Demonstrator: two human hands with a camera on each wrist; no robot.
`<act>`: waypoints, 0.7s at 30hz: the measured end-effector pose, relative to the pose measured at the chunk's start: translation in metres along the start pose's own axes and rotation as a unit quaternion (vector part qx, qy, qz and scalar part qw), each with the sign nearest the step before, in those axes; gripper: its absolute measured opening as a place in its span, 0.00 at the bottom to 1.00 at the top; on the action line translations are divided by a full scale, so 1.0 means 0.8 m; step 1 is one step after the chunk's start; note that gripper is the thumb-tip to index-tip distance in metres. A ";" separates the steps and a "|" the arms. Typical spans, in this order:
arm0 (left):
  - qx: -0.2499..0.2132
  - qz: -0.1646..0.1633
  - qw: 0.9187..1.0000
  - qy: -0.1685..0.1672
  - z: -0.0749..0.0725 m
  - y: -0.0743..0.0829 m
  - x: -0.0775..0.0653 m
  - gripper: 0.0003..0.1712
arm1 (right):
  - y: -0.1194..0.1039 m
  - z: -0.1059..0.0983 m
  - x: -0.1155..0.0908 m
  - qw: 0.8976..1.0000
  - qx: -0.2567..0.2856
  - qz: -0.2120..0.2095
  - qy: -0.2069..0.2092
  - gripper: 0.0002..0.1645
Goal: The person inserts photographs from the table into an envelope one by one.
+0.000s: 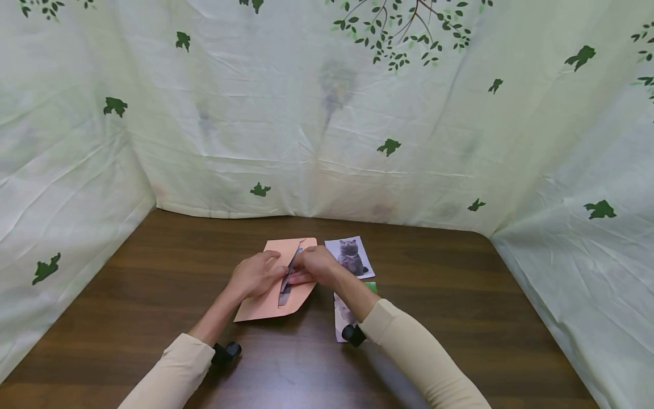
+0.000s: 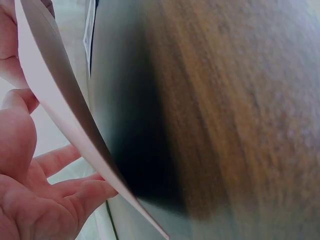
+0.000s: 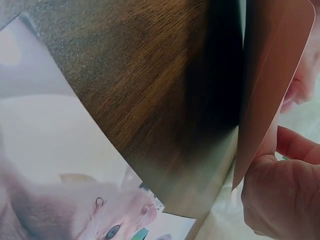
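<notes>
A salmon-pink envelope [image 1: 258,307] lies tilted on the table, its right side raised. From its long opening shows a photo print [image 1: 284,295] with dark grey parts, mostly hidden by the envelope and fingers. My left hand [image 1: 258,274] holds the envelope from the left, thumb by the opening; in the left wrist view its fingers [image 2: 92,192] are bent against the envelope [image 2: 75,122]. Reaching in from the right, my right hand [image 1: 315,264] pinches the photo at the opening. In the right wrist view this hand [image 3: 282,192] is partly behind the envelope flap [image 3: 277,75].
Right of the envelope lies a photo of a grey cat [image 1: 351,258]. Nearer me is another cat photo [image 1: 340,321], partly under my right forearm; it shows large in the right wrist view. A leaf-printed white curtain [image 1: 286,113] encloses the brown wooden table [image 1: 444,295].
</notes>
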State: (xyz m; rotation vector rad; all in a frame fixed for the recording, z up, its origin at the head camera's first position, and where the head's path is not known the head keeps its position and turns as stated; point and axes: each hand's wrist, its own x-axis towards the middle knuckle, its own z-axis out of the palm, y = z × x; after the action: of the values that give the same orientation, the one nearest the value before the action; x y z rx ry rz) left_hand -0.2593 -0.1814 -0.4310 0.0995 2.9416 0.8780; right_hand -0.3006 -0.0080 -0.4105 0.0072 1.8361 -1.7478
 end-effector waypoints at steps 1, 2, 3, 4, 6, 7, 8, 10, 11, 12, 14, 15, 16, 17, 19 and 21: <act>0.000 0.000 1.000 0.000 0.000 0.000 0.000 0.32 | 0.000 0.000 0.000 1.000 0.000 0.000 0.000 0.08; 0.000 0.001 1.000 0.001 0.000 0.000 0.000 0.32 | 0.001 0.000 0.001 1.000 0.000 0.001 0.000 0.07; 0.000 0.002 1.000 0.001 0.000 0.000 0.000 0.32 | 0.001 0.000 0.001 1.000 0.001 0.000 -0.001 0.08; 0.000 0.004 1.000 0.002 0.000 0.000 -0.001 0.32 | 0.001 0.000 0.001 1.000 0.000 0.000 -0.003 0.08; -0.002 0.005 1.000 0.005 -0.001 0.000 -0.002 0.32 | 0.001 0.000 0.002 1.000 -0.002 -0.003 -0.005 0.09; -0.002 0.005 1.000 0.005 -0.001 0.001 -0.002 0.32 | 0.001 0.000 0.002 1.000 -0.003 -0.004 -0.005 0.09; -0.002 0.005 1.000 0.005 -0.001 0.001 -0.003 0.32 | 0.001 0.000 0.002 1.000 -0.004 -0.004 -0.008 0.09; -0.002 0.006 1.000 0.007 -0.002 0.001 -0.004 0.32 | 0.000 0.000 0.001 1.000 -0.008 -0.006 -0.011 0.10; -0.003 0.005 1.000 0.006 -0.002 0.001 -0.005 0.32 | 0.000 0.000 0.001 1.000 -0.009 -0.005 -0.013 0.09; -0.002 0.005 1.000 0.006 -0.002 0.001 -0.005 0.32 | -0.001 -0.001 0.000 1.000 -0.009 -0.003 -0.015 0.09; -0.003 0.005 1.000 0.007 -0.001 0.001 -0.004 0.33 | -0.003 -0.002 -0.001 1.000 -0.011 0.002 -0.022 0.09; -0.002 0.007 1.000 0.007 -0.001 0.000 -0.004 0.33 | -0.004 -0.003 -0.002 1.000 -0.012 0.006 -0.027 0.09; -0.002 0.006 1.000 0.007 -0.001 0.001 -0.004 0.33 | -0.005 -0.005 -0.003 0.999 -0.013 0.012 -0.031 0.09; -0.002 0.006 1.000 0.007 0.000 0.000 -0.004 0.33 | -0.007 -0.006 -0.004 0.999 -0.014 0.017 -0.036 0.09; -0.002 0.005 1.000 0.007 0.000 0.000 -0.003 0.33 | -0.010 -0.011 -0.006 0.999 -0.018 0.026 -0.044 0.11; 0.000 0.007 1.000 0.008 0.000 0.001 -0.003 0.33 | -0.012 -0.016 -0.008 0.998 -0.022 0.029 -0.047 0.13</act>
State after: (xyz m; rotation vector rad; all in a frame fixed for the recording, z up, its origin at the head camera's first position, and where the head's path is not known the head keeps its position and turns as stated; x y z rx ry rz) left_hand -0.2567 -0.1808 -0.4303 0.1147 2.9585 0.8843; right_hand -0.3046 0.0047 -0.3997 -0.0370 1.7877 -1.6402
